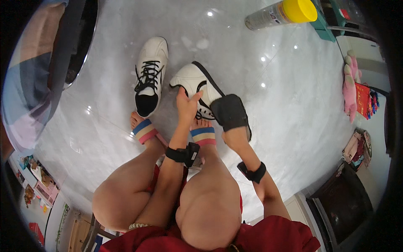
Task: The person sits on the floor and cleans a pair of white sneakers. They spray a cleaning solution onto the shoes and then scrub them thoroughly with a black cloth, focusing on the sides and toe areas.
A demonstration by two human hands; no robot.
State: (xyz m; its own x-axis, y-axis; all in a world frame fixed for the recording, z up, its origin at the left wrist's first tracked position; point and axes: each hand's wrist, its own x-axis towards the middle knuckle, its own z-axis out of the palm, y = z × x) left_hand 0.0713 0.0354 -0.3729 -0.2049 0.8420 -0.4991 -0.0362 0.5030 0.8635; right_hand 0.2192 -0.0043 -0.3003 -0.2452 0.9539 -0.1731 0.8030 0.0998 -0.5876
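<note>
My left hand (188, 102) grips a white leather sneaker (192, 77) at its ankle collar, with the thumb over a black side stripe. This shoe is tipped on its side, its black sole edge facing up and right and its laces facing my foot. A dark rectangular pad (229, 111) is in my right hand (236, 138) and overlaps the front of the shoe. Its far side and my right fingers are mostly hidden. To the left, the matching white sneaker (153, 53) with black laces stands upright on the floor, just beyond my left toes.
On the glossy grey tile floor (107, 126) stands a spray can (270, 15) with a yellow cap. My feet wear slippers with striped straps (203, 136). A dark round-edged object (82, 41) and draped cloth (31, 82) are at left. Pink plush (349, 88) lies far right.
</note>
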